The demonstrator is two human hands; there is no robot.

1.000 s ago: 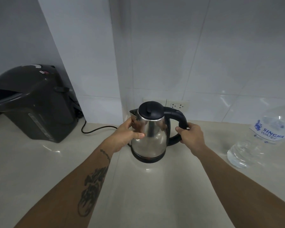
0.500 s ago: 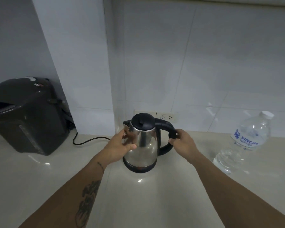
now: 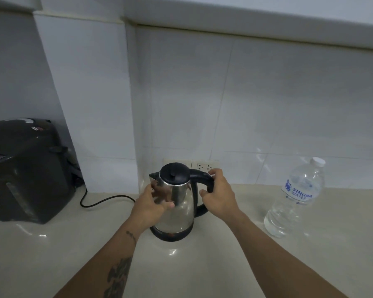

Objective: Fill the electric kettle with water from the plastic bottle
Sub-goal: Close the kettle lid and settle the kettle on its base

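While the left hand (image 3: 151,204) steadies the closed electric kettle (image 3: 176,203) near the bench's back edge and the right hand (image 3: 219,194) grips its handle, opening the lid likely comes next, the capped plastic bottle (image 3: 295,197) waiting rightward.

both hands (image 3: 151,204) curled (arms outstretched)

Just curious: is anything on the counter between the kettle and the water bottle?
Only the right hand gripping the kettle handle; the counter towards the water bottle is bare in the head view.

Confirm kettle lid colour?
Black, as is the handle; the kettle lid shows clearly in the head view, above the shiny steel body.
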